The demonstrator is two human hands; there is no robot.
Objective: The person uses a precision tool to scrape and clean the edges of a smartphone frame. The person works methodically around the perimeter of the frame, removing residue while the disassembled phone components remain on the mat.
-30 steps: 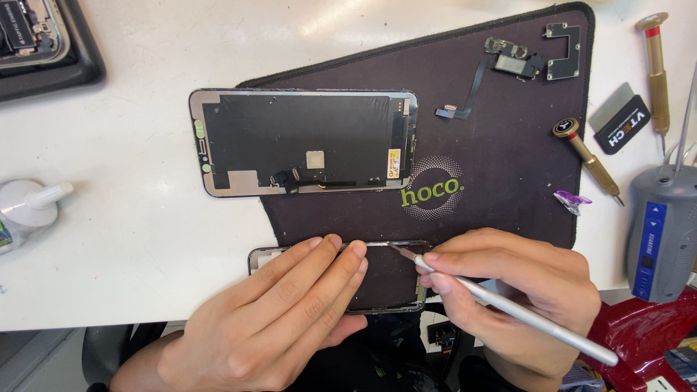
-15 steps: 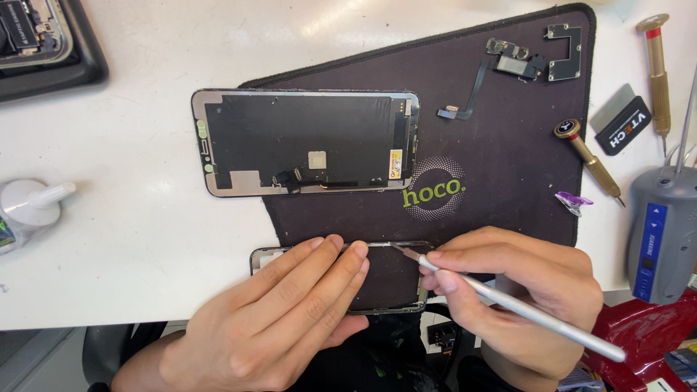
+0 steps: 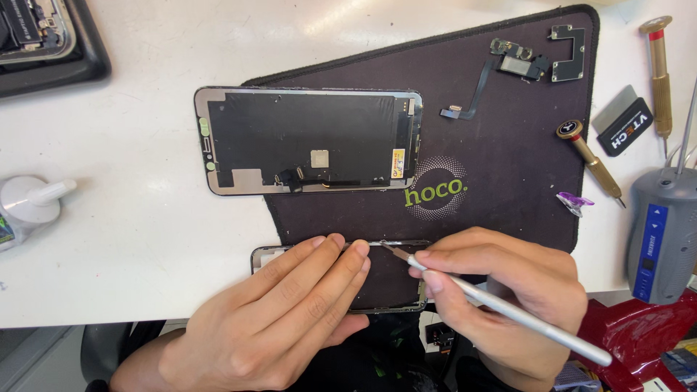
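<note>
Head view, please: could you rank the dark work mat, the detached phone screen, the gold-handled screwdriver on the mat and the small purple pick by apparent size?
1. Dark work mat
2. Detached phone screen
3. Gold-handled screwdriver
4. Small purple pick

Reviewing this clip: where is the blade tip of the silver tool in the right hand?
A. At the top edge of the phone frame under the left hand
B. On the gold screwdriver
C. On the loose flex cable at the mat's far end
A: the right hand holds the silver tool with its tip at the top edge of the phone frame, which the left hand presses down.

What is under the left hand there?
The left hand lies flat on a dark phone frame at the table edge. Only the frame's top rim and right part show; the rest is covered.
</note>
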